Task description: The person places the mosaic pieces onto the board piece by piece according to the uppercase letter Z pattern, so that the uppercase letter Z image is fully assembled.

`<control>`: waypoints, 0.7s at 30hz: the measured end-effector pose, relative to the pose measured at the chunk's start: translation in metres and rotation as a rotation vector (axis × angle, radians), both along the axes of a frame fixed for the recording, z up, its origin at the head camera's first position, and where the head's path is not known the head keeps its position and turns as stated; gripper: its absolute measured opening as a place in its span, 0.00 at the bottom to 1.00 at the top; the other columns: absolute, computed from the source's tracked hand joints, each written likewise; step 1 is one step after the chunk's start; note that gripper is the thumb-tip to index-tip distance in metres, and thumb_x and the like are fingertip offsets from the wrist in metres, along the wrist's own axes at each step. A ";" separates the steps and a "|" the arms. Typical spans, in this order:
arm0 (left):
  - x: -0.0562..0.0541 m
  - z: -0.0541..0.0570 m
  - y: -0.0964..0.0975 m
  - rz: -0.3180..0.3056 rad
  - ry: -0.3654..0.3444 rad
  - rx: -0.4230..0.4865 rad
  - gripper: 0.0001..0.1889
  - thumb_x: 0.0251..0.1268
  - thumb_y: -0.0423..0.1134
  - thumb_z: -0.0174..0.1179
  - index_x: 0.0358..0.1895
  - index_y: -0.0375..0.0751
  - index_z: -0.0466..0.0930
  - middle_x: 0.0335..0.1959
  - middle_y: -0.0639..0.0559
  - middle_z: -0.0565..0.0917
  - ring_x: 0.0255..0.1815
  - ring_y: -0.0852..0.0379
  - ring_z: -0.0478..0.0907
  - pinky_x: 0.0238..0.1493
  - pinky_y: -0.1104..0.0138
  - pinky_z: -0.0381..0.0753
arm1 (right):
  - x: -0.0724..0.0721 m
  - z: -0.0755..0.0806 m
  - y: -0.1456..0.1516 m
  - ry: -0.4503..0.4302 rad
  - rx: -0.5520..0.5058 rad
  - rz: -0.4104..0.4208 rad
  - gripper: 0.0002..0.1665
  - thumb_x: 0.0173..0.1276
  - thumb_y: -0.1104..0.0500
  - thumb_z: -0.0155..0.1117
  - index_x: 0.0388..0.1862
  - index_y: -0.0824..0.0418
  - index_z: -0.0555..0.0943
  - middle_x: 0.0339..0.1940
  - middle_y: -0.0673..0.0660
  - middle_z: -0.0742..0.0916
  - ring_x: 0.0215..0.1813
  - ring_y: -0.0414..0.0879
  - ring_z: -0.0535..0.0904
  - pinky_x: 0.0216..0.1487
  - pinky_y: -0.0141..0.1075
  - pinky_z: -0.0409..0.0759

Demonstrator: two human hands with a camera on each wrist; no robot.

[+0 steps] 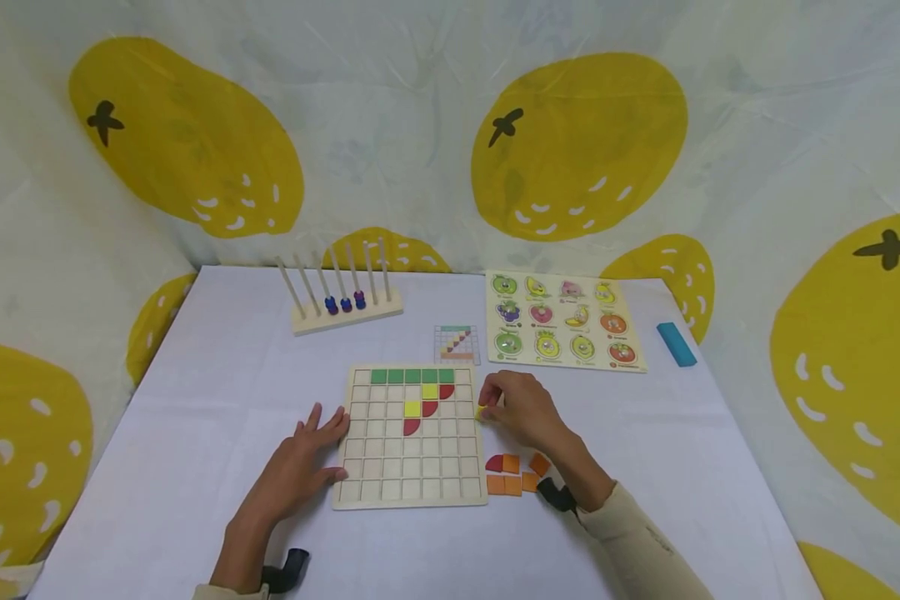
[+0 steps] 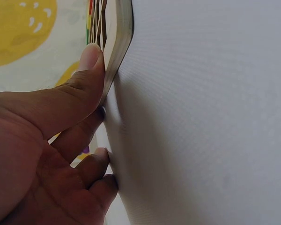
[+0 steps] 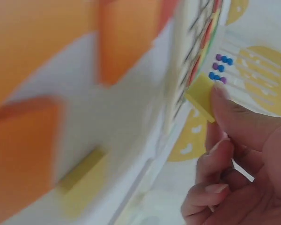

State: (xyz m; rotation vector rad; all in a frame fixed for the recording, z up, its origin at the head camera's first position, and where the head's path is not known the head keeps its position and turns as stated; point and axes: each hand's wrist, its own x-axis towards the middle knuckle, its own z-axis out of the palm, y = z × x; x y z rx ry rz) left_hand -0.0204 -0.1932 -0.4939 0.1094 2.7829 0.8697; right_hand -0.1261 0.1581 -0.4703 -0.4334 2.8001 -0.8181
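Note:
A wooden grid board lies on the white table. Green squares run along its top row, with yellow squares and red quarter-circle tiles stepping down leftward below. My left hand rests at the board's left side, fingers spread; its thumb touches the board's edge. Just off the right edge, my right hand pinches a yellow square tile between thumb and fingers. Loose orange tiles and a red quarter-circle lie below that hand. Another yellow tile appears blurred in the right wrist view.
Behind the board lies a small pattern card. A peg abacus with several beads stands at the back left. At the back right are a fruit puzzle board and a teal block. Printed cloth hangs around the table.

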 end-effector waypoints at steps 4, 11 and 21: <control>0.000 0.000 0.000 -0.005 0.007 0.003 0.48 0.52 0.39 0.81 0.80 0.46 0.69 0.83 0.49 0.65 0.88 0.31 0.49 0.77 0.28 0.58 | -0.001 0.008 -0.017 0.009 -0.061 0.035 0.14 0.60 0.59 0.84 0.30 0.48 0.83 0.29 0.43 0.83 0.33 0.42 0.75 0.38 0.35 0.75; 0.000 0.000 -0.001 -0.009 0.011 0.010 0.48 0.52 0.38 0.81 0.80 0.46 0.69 0.83 0.49 0.65 0.88 0.31 0.48 0.77 0.28 0.58 | -0.001 0.012 -0.051 -0.022 -0.103 0.123 0.11 0.63 0.59 0.82 0.34 0.49 0.85 0.31 0.42 0.84 0.35 0.42 0.78 0.40 0.34 0.78; 0.000 -0.002 -0.001 -0.005 0.021 0.030 0.48 0.52 0.38 0.81 0.80 0.46 0.69 0.83 0.48 0.65 0.88 0.31 0.49 0.77 0.27 0.58 | -0.002 0.006 -0.098 -0.041 -0.115 0.262 0.09 0.65 0.61 0.80 0.33 0.49 0.85 0.29 0.42 0.84 0.36 0.38 0.78 0.38 0.32 0.77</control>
